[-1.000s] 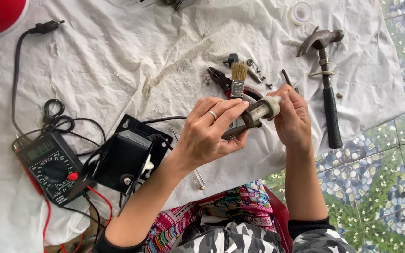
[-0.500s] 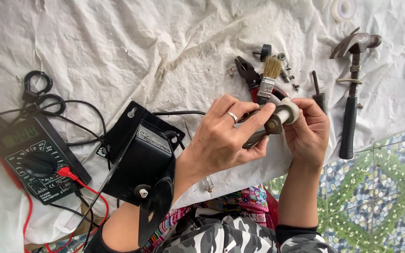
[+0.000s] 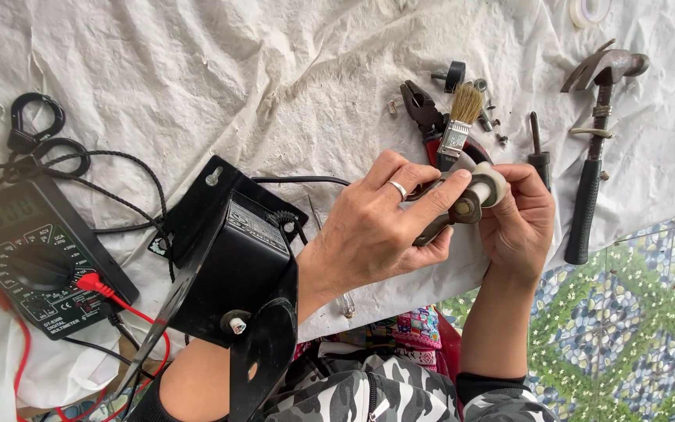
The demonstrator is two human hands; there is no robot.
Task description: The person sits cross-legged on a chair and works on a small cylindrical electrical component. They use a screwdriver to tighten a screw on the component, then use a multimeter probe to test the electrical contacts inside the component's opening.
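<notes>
My left hand [image 3: 380, 227], with a ring on one finger, grips a small metal part with a white roller [image 3: 474, 195] at its end. My right hand [image 3: 519, 223] holds the same part from the right, fingers curled around the white roller. Both hands hover over a white cloth [image 3: 275, 78]. Just behind them lie a small paintbrush [image 3: 460, 121] and red-handled pliers [image 3: 425, 117]. A black metal box on a bracket [image 3: 232, 266] sits by my left forearm.
A black multimeter [image 3: 29, 258] with red and black leads lies at the left, with coiled black cable [image 3: 48, 141] above it. A hammer [image 3: 595, 141], a screwdriver [image 3: 539, 152] and loose screws [image 3: 486, 101] lie at the right. Patterned tile floor [image 3: 634, 328] shows at the lower right.
The view has shifted so everything sits lower and further right. My hands keep hold of the roller part, turning it slightly; the black box now looms nearer in front.
</notes>
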